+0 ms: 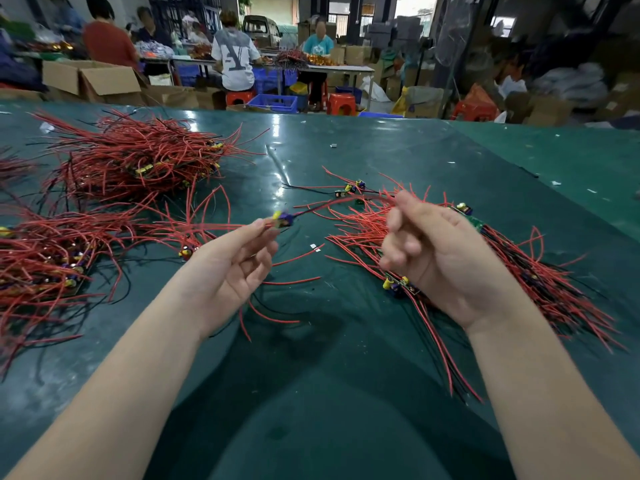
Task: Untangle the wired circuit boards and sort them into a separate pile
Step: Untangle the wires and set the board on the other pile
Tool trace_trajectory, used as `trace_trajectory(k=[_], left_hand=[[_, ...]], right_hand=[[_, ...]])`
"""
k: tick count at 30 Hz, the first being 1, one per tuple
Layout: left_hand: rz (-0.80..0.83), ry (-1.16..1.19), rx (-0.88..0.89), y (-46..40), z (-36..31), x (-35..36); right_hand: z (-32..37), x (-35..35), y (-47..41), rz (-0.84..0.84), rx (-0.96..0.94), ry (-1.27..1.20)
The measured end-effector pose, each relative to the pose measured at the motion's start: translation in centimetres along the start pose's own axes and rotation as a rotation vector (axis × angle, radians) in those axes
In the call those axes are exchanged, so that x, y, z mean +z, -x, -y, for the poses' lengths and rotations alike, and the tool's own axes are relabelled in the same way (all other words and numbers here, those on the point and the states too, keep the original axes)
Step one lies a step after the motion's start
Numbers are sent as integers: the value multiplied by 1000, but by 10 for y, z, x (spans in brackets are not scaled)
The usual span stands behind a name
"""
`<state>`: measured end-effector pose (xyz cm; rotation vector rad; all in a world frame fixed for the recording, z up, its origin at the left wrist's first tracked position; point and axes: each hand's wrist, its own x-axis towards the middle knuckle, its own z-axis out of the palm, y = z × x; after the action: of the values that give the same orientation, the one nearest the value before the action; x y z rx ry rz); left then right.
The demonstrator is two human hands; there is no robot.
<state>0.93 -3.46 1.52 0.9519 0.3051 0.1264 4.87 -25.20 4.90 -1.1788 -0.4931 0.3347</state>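
Left hand (230, 268): palm up, raised over the table, thumb and forefinger pinching a small circuit board (282, 219); other fingers loosely curled.
Held circuit board: at the fingertips, toward 1 o'clock from the left palm; yellow and purple parts on it; red wire (341, 201) running off toward 3 o'clock, across to the right hand.
Right hand (436, 258): raised, back toward the camera, fingers curled, gripping the far end of that red wire at the top of the fist, toward 11 o'clock from the knuckles.
Sorted pile (519, 271): beneath and behind the right hand, boards with red and black leads fanned toward 5 o'clock; one board with a yellow capacitor (398, 284) just beside the heel of the hand at 7 o'clock.
Loose boards (351, 188): a few on the table toward 12 o'clock from the gap between the hands, apart from both piles.
Tangled heap, near (52, 258): toward 9 o'clock from the left hand, red wires thick over boards.
Tangled heap, far (138, 157): toward 11 o'clock, well apart from the left hand.
Table (311, 393): green, glossy surface, small white scraps scattered.
Background: seated workers (235, 57) at other tables, cardboard boxes, blue crates, red stools at 12 o'clock.
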Motion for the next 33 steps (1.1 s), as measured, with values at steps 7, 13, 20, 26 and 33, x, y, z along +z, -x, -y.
trace_trajectory(k=[7,13,20,26,33], left_hand=[[104,-191,-54,5,13,7],[73,-174,-22,6,12,9],[45,-135,-21,9,11,11],[-13,-29,77,6,5,6],[-274,-813,459,-3,-1,-15]], right_hand=[[33,-25,5,-353,-208,-275],[38,-43,5,-682,-238,-341],[37,-43,9,-756,-322,-398],[24,-26,3,-709,-334,-122],[10,-17,-2,-508,-217,-19]])
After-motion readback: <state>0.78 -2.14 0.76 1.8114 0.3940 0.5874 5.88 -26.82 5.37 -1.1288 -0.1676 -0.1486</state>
